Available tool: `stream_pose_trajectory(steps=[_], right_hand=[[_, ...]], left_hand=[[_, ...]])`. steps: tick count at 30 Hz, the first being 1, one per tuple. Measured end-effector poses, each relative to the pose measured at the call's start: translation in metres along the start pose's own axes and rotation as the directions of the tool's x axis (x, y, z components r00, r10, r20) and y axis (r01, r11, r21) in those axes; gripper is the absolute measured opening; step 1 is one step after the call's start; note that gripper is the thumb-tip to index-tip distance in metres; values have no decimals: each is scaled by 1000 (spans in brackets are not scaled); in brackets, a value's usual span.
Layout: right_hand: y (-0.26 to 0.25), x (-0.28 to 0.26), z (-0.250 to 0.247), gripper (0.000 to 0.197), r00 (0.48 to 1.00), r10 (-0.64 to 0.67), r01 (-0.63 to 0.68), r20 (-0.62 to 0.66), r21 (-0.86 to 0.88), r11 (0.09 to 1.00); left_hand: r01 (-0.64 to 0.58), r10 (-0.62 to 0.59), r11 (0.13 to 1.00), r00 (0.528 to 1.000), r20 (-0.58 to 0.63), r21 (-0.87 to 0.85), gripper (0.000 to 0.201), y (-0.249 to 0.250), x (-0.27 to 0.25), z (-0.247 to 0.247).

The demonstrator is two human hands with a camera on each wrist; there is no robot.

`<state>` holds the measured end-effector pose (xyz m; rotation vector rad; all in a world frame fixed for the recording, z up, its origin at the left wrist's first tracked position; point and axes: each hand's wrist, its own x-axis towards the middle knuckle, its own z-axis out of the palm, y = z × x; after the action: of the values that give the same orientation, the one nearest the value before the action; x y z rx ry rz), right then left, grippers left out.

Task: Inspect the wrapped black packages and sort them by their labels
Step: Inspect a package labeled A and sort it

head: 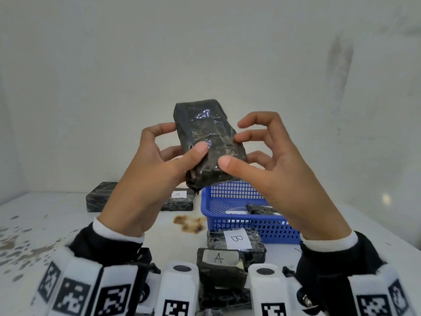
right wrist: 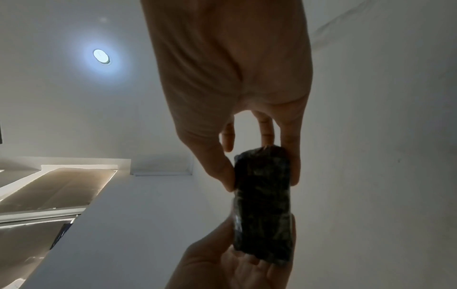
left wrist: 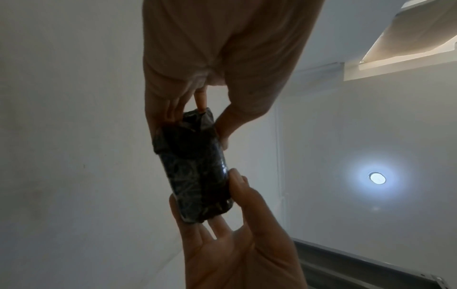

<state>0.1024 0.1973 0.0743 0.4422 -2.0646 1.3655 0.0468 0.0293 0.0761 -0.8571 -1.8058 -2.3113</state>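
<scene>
A black wrapped package (head: 209,137) is held up in the air over the table, tilted, and no label shows on the face turned to me. My left hand (head: 182,144) grips its lower left side, thumb on the front and fingers behind. My right hand (head: 237,149) pinches its right side between thumb and fingers. In the left wrist view the package (left wrist: 195,172) hangs between the left hand (left wrist: 197,121) and the right hand (left wrist: 222,215). In the right wrist view the right hand (right wrist: 264,172) pinches the package (right wrist: 264,205) at its near end.
On the white table, a blue mesh basket (head: 250,226) holds a black package (head: 262,210). In front of it lie a package labelled B (head: 237,239) and one labelled A (head: 218,258). Farther back sit another A package (head: 178,199) and a package without a visible label (head: 100,197).
</scene>
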Motion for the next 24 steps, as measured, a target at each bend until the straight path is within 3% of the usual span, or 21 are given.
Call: stream_pose_trajectory(steps=[3,8,13,18,21,24], right_hand=[[-1,0,0,64,998,65,-65,-18,3,998],[3,3,1,79,994,108,-108,0,-23,994],[4,4,2,54,994,110,-110,2,-72,991],[0,3,0,42,994,106,-107,-12,-114,988],[-2,3,-1,45,993,113,-116,-30,-125,985],[0,3,-5,35,993,110,-115,-45,-118,986]], left_hand=[[-39,39,999,999,5,28,55,-2,0,1],[-71,71,989,997,3,128,50,-4,0,1],[-96,96,980,995,7,176,50,-5,0,1],[-118,115,960,993,27,252,42,-5,-2,2],[-147,142,942,989,38,300,29,-4,-2,2],[-135,127,938,991,45,318,35,-4,-2,4]])
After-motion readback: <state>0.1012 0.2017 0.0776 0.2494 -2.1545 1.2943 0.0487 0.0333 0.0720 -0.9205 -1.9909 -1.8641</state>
